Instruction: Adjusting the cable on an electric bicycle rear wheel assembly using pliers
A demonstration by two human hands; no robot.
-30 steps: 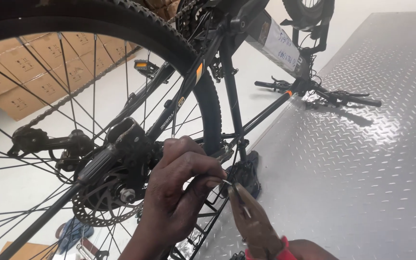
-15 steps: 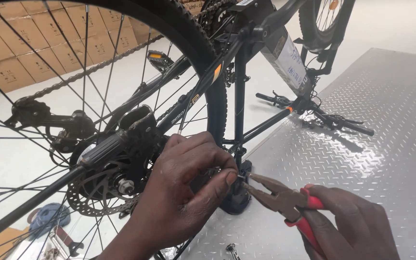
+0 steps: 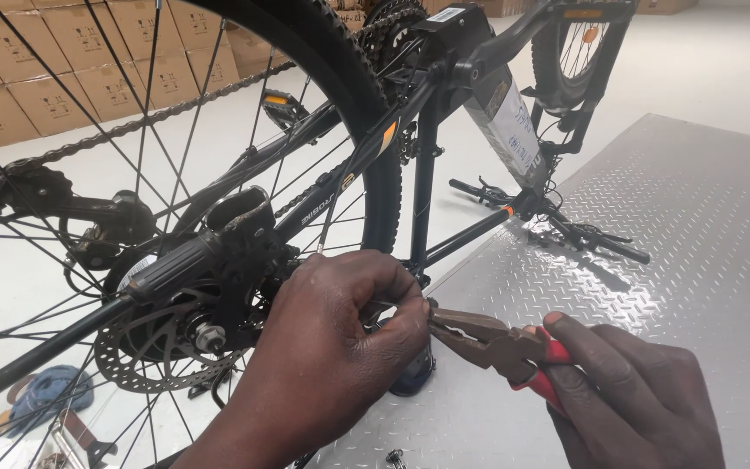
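Note:
An upside-down black bicycle fills the head view, its rear wheel [image 3: 340, 61] at the left with a brake disc [image 3: 145, 347] and a brake caliper [image 3: 240, 230] near the hub. My left hand [image 3: 332, 356] pinches a thin cable end just right of the caliper. My right hand [image 3: 631, 395] grips red-handled pliers [image 3: 496, 343], whose jaws meet my left fingertips at the cable end. The cable itself is mostly hidden by my fingers.
The bike rests on a grey diamond-plate platform [image 3: 696, 226]. Its handlebar [image 3: 566, 230] lies on the plate further back. Stacked cardboard boxes [image 3: 36, 78] line the far left. A small bolt [image 3: 395, 454] lies on the plate near my wrist. A blue cloth [image 3: 49, 391] lies beneath the wheel.
My right hand with the pliers has risen and come further into view from the lower right. The jaws stay at my left fingertips. The view has shifted slightly.

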